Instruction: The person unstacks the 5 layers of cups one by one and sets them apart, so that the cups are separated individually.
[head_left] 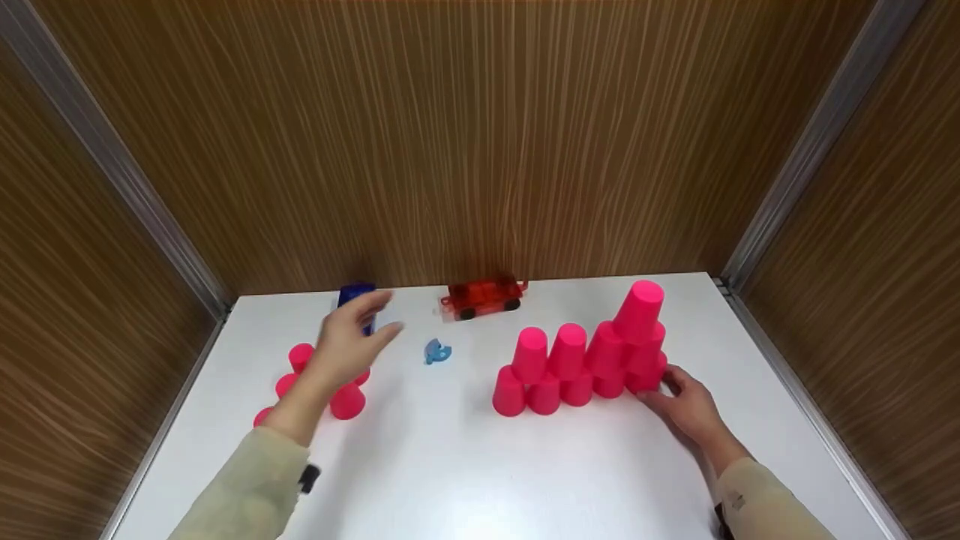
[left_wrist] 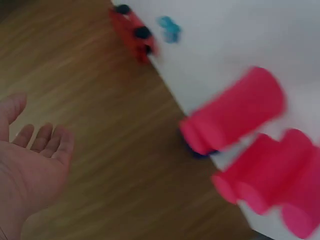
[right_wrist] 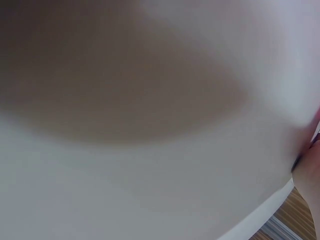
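- Left hand (head_left: 351,341) raised over loose pink cups (head_left: 346,401) near table's left edge, fingers spread, holding nothing.
- Right hand (head_left: 686,405) rests at cup pyramid's (head_left: 585,360) right base, fingertips touching bottom cup; hold unclear.
- White table (head_left: 465,465): bare front-centre strip.
- Red toy car (head_left: 484,297), blue block (head_left: 355,295) along back wall; blue piece (head_left: 436,352) mid-table.

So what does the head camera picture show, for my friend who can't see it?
A right hand touches the bottom corner of a stack of pink cups on a white table. The left hand hovers open above a few more pink cups, with a red toy car behind.
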